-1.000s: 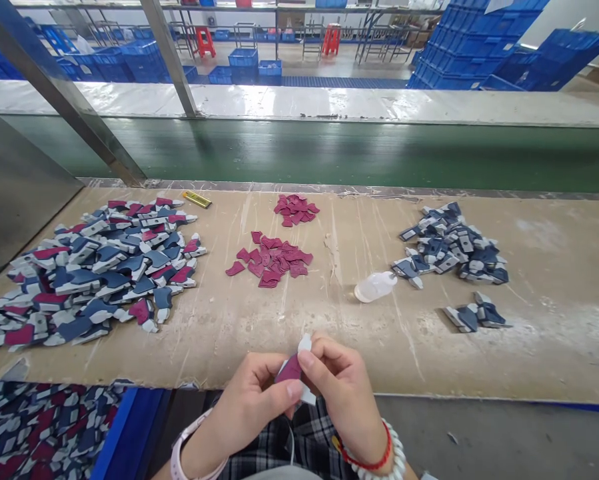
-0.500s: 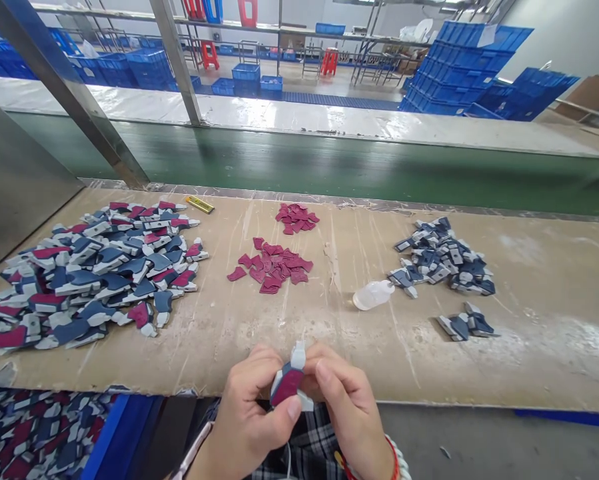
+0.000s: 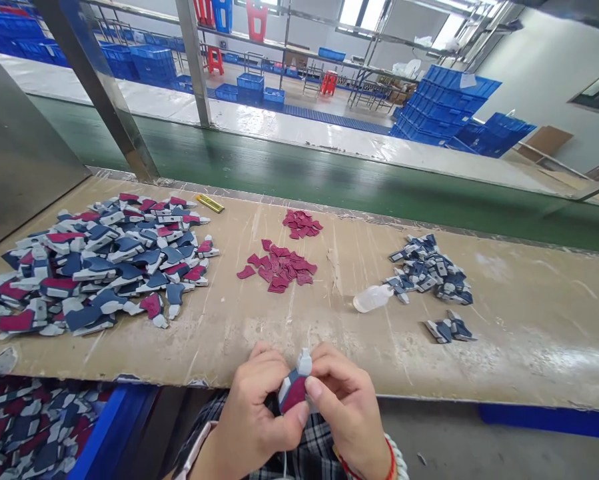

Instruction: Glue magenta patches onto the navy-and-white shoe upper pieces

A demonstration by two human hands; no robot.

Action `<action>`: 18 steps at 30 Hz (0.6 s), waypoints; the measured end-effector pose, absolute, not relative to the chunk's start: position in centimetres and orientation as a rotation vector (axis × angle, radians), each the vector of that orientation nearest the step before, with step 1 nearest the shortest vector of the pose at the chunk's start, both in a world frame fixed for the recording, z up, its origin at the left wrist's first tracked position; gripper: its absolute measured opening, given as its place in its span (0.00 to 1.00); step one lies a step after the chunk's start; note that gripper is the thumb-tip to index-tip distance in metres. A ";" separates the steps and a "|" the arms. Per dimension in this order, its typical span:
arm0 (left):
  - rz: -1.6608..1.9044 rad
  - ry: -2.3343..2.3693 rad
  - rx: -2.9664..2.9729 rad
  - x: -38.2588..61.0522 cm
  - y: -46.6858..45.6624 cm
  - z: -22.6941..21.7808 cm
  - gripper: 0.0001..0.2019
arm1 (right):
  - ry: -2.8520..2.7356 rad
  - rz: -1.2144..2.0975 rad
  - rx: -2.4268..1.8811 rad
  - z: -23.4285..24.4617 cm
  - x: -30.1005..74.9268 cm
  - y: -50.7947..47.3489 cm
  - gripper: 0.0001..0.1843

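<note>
Parts (image 3: 128, 270) in grey, navy and maroon lay heaped at left. Centrally, at the edge of the table (image 3: 524, 333), the left hand (image 3: 260, 403) pinched a similar piece (image 3: 294, 395), seemingly light, stiff, best held by its sides; the right hand (image 3: 349, 403) gripped its right side.

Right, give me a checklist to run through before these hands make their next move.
1. Held piece steadied: ok, the left hand and right hand both grip it.
2. Maroon patch flush all round: cannot tell, the thumbs hide part of its edge.
3. Translucent bottle upright: not ok, it lies on its side.
4. Loose maroon pieces set out: ok, two clusters lie on the table beyond the hands.
5. Blue-and-grey pieces set out: ok, a larger pile and a small nearer group, right of the bottle.
</note>
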State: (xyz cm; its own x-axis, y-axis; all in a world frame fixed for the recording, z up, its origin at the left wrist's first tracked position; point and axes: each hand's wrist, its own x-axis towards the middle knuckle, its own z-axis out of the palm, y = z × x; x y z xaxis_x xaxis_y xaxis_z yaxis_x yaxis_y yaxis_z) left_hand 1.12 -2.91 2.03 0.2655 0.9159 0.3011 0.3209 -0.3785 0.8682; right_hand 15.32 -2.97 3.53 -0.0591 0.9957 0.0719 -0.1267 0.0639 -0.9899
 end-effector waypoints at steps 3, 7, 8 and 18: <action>1.102 1.106 1.753 1.0 -3.1 2.0 0.22 | -1.187 1.293 -1.085 3.5 15.1 -2.9 0.13; 0.960 1.055 1.506 0.8 -2.9 2.0 0.27 | -1.077 1.463 -1.142 3.0 15.0 -2.8 0.20; 0.910 1.011 1.437 0.7 -2.8 1.9 0.27 | -1.041 1.520 -1.154 2.8 15.0 -2.7 0.21; 0.778 0.766 1.091 0.6 -2.3 1.8 0.23 | -0.858 1.683 -1.240 2.9 14.2 -2.2 0.23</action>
State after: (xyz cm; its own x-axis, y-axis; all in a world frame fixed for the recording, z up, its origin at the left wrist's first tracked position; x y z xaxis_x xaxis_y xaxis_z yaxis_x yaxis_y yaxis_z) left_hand 0.63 -2.31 1.85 0.5132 0.8450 -0.1502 -0.1624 0.2675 0.9498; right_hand 14.22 -2.18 2.88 -0.1431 0.9156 -0.3757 -0.2341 -0.4001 -0.8861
